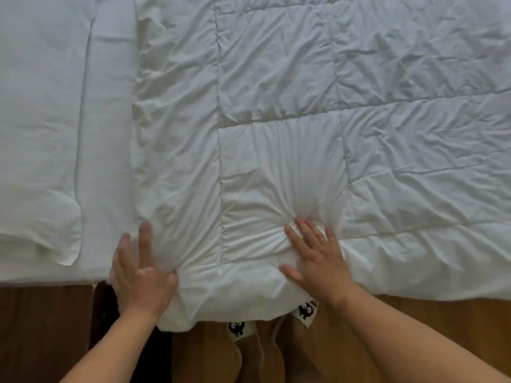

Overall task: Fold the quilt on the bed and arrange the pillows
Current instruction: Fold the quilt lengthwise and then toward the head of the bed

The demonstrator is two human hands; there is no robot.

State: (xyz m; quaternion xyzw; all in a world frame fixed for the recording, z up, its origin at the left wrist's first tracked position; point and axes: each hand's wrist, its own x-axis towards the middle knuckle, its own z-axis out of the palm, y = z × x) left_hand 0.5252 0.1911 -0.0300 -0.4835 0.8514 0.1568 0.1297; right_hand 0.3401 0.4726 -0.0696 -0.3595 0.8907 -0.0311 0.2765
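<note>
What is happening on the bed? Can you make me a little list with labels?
quilt: white, wrinkly, spread over the bed, not yet a neat bundle
left hand: fingers straight, pressing near the quilt's left edge
right hand: flat, fingers spread, pressing down; creases fan out from it
pillow: white, lying left of the quilt
floor: brown wood, below the bed's near edge

Both hands, left (142,275) and right (315,258), press flat on the white quilt (276,161).
</note>
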